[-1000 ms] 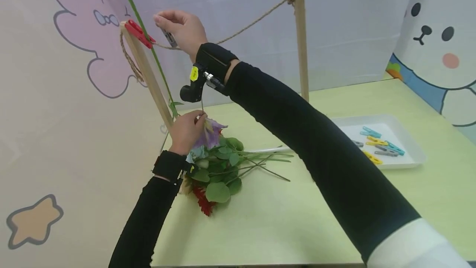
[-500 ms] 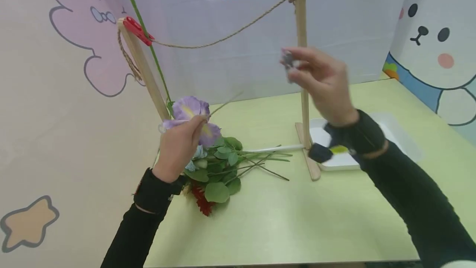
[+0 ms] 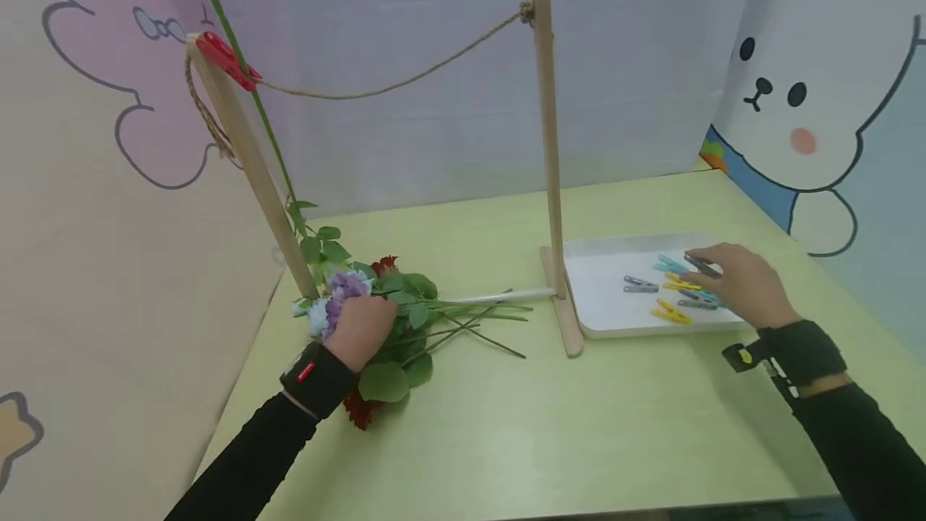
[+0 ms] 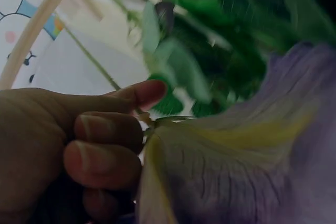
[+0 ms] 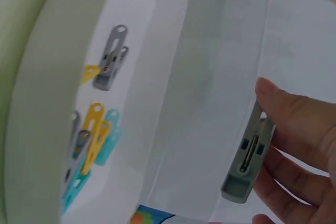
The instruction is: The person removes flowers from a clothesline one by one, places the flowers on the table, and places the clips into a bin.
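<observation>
My left hand (image 3: 362,332) is low over the pile of flowers. In the left wrist view its curled fingers hold the thin stem of a purple iris (image 4: 247,166) with yellow streaks, just below the bloom. Above the tray, my right hand (image 3: 752,284) pinches a grey clothespin (image 5: 247,156) between thumb and fingers. A red clothespin (image 3: 227,61) grips a green stem (image 3: 269,127) at the rope's left end, and that stem hangs leaf end down beside the left post. Its bloom is not clearly told apart from the pile.
The rope (image 3: 391,88) sags between the left wooden post (image 3: 253,159) and the right post (image 3: 548,119). A white tray (image 3: 596,316) holds several grey, yellow and blue clothespins (image 3: 673,312). Stems (image 3: 477,328) from the pile stretch toward the right post's foot.
My right hand has moved from the rope, rightward and down to the tray, still pinching the grey clothespin. The left hand has lowered the iris from near the left post to the pile.
</observation>
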Demonstrator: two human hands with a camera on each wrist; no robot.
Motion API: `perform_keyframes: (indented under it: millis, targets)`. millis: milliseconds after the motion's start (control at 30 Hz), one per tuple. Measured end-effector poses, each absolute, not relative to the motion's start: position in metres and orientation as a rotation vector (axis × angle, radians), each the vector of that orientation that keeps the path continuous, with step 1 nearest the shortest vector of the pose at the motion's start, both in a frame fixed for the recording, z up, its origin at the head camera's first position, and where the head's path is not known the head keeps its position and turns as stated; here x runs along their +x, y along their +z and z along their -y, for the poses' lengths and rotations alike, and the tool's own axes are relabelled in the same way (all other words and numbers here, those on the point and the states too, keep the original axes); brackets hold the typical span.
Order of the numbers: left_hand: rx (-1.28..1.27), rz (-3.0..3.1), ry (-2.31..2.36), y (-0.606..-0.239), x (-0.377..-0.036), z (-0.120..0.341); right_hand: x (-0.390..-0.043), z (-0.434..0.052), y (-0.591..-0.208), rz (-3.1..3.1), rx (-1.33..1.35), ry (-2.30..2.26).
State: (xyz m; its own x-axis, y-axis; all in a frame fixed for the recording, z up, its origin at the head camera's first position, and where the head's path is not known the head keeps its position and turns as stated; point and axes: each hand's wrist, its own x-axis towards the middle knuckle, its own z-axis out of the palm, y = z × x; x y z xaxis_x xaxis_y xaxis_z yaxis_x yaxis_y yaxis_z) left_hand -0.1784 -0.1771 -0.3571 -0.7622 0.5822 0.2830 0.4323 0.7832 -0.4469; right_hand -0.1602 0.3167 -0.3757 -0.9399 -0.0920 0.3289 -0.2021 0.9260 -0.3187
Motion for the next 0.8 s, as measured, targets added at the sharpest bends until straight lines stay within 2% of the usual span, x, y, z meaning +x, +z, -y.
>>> perform_keyframes:
  millis: [233, 433, 800]
  targets:
    - [-0.835, 2.651, 0.404, -0.383, -0.189, 0.174, -0.165, -0.335, -0.399, 3.098, 0.030, 0.481]
    - [-0.761, 2.802, 0.323, -0.396, -0.191, 0.171, -0.161, -0.343, -0.411, 3.193, -0.060, 0.526]
    - [-0.675, 2.893, 0.120, -0.384, -0.189, 0.172, -0.157, -0.340, -0.418, 3.153, -0.034, 0.578]
